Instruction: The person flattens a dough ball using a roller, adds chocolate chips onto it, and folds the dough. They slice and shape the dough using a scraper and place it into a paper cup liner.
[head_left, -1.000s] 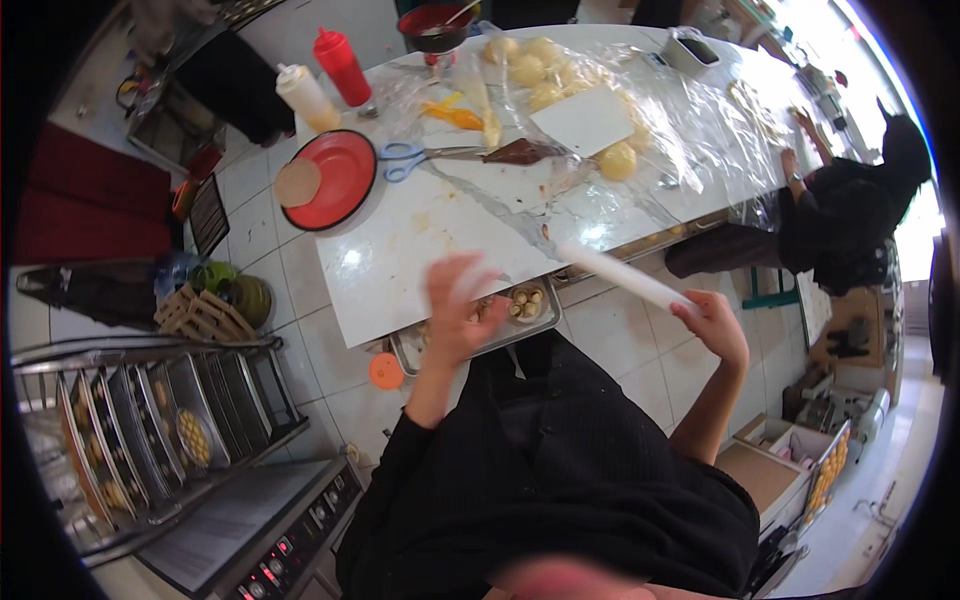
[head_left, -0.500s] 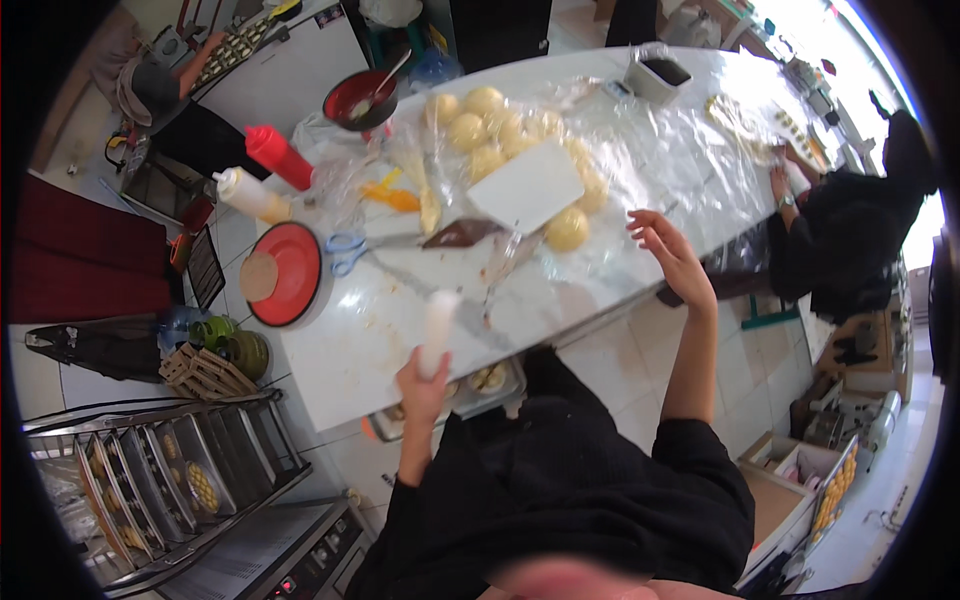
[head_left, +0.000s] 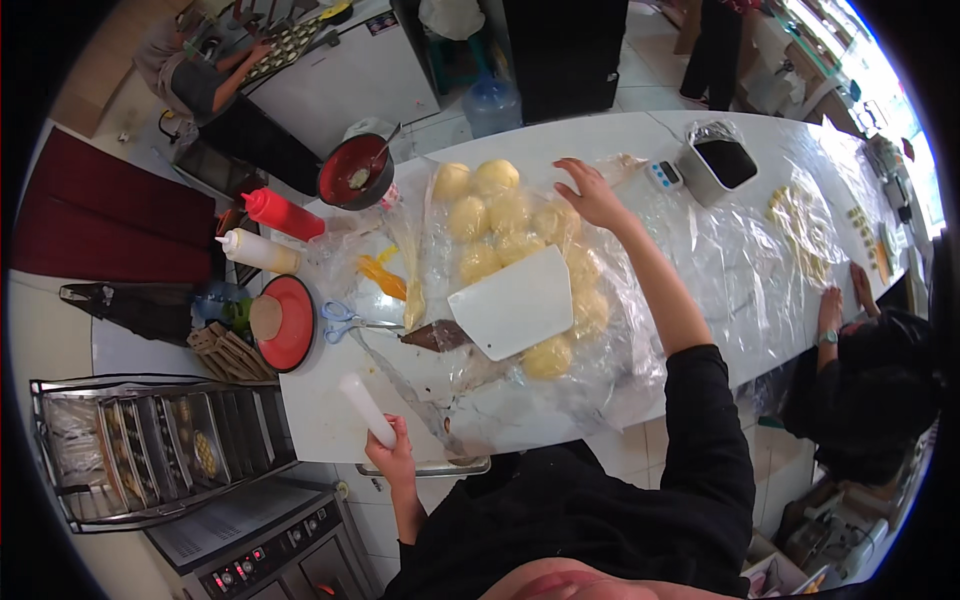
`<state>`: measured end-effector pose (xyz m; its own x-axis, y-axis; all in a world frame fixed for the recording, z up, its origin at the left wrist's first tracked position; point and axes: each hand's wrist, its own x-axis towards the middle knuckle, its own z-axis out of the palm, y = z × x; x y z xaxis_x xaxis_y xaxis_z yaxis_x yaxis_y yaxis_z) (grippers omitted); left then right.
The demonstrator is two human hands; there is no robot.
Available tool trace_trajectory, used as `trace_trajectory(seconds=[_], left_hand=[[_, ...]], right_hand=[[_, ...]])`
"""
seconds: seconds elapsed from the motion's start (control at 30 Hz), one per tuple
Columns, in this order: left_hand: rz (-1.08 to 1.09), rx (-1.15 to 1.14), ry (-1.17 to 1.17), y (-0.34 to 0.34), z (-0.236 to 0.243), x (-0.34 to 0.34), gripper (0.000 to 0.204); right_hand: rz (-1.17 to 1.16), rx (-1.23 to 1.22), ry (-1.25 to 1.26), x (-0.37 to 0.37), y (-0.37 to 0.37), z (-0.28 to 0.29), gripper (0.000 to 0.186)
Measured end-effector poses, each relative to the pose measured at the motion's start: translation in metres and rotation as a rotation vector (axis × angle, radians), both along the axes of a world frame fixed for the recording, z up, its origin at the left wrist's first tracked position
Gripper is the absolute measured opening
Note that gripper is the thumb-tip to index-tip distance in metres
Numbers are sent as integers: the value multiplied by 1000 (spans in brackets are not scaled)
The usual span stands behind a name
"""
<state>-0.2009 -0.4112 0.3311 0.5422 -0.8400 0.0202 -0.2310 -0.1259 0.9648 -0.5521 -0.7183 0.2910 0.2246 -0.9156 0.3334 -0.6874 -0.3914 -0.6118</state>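
My left hand [head_left: 390, 455] is closed round the lower end of a white rolling pin [head_left: 366, 408], which tilts up and left over the table's near edge. My right arm stretches far across the table. The right hand [head_left: 592, 195] is open and holds nothing, its fingers apart, just right of several pale dough balls [head_left: 468, 218] under clear plastic film. A white flat board [head_left: 515, 303] lies on top of some of the balls. Left of it are a piping bag with dark brown filling [head_left: 437, 336], an orange-filled bag [head_left: 382, 278] and blue-handled scissors [head_left: 340, 320].
At the left stand a red squeeze bottle [head_left: 283, 214], a white one [head_left: 258, 251], a red bowl [head_left: 355, 172] and a red plate [head_left: 300, 320]. A metal tin [head_left: 705, 178] and small scale [head_left: 663, 175] sit at the back right. Another person's hand [head_left: 831, 310] works at right.
My right hand has reached forward over the table to the far side of the dough balls. The rolling pin now leans left in my left hand. My view has shifted.
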Motion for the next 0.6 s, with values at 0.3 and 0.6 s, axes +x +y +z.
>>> trace_trajectory(seconds=[0.3, 0.6], left_hand=[[-11, 88, -100, -12, 1, -14, 13], [83, 122, -97, -16, 6, -8, 13]], right_hand=[[-40, 467, 587, 4, -76, 4, 38], [262, 893, 668, -59, -69, 32, 38]])
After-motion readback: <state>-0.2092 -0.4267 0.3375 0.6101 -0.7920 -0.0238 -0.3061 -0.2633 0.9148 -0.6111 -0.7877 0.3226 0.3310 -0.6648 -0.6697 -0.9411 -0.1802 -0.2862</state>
